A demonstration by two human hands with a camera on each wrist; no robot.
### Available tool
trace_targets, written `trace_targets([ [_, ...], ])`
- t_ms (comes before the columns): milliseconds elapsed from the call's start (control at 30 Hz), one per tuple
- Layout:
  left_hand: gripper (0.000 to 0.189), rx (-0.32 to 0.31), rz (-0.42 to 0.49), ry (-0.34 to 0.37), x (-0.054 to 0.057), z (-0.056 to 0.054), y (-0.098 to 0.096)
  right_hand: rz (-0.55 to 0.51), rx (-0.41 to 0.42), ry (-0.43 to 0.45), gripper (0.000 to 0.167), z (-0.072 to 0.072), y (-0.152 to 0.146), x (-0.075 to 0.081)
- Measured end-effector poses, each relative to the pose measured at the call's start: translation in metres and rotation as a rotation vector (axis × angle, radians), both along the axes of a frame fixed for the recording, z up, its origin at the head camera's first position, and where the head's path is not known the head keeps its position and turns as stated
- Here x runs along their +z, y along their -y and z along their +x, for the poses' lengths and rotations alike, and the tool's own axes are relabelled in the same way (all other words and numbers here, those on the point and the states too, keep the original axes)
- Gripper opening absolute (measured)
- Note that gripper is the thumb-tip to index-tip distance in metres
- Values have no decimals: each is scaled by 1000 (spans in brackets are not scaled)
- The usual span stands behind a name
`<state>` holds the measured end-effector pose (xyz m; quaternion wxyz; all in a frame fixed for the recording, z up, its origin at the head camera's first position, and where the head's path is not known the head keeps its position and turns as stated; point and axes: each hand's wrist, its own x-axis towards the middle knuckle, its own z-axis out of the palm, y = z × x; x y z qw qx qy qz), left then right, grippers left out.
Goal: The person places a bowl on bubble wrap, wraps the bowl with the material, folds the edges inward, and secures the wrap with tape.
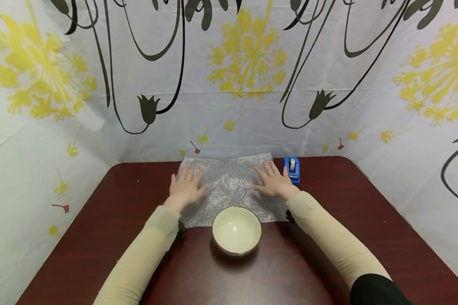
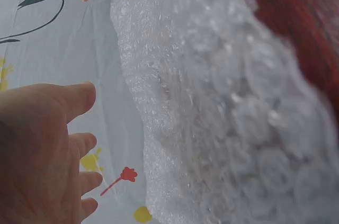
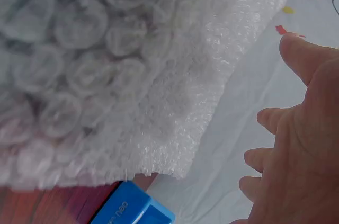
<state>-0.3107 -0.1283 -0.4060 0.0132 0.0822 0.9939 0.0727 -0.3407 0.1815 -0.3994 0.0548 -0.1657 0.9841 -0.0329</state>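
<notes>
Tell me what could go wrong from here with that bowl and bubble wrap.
The right hand is right beside the blue tape dispenser and might knock it. The bubble wrap reaches the far edge of the table, so pushing it forward could make it slip over. The bowl stands at the wrap's near edge, so pulling the wrap back might bump or shift it.

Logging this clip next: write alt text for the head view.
A person's left hand and right hand spread over bubble wrap on a dark red table. A pale bowl stands at the sheet's near edge; a blue tape dispenser sits beside its right edge.
</notes>
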Motion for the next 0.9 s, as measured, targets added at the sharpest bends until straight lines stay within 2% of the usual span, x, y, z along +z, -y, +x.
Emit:
trace_targets([
  [133, 69, -22, 19, -1, 0, 5, 8, -50, 32, -14, 78, 7, -5, 0],
  [300, 67, -82, 60, -52, 2, 17, 21, -179, 135, 0, 84, 25, -13, 3],
  [400, 73, -164, 104, -95, 6, 26, 26, -260, 208, 27, 91, 38, -18, 5],
  [500, 89, -291, 157, -117, 8, 36, 29, -349, 281, 79, 99, 49, -23, 5],
  [600, 107, -428, 263, -71, 8, 45, 30, -475, 350, 171, 107, 60, -26, 6],
  [700, 117, -527, 394, 40, 6, 54, 28, -615, 396, 308, 111, 70, -28, 3],
  [800, 121, -580, 481, 126, 2, 62, 26, -723, 424, 432, 112, 80, -28, -3],
  [900, 122, -610, 532, 196, -4, 70, 22, -763, 450, 486, 113, 87, -27, -11],
])
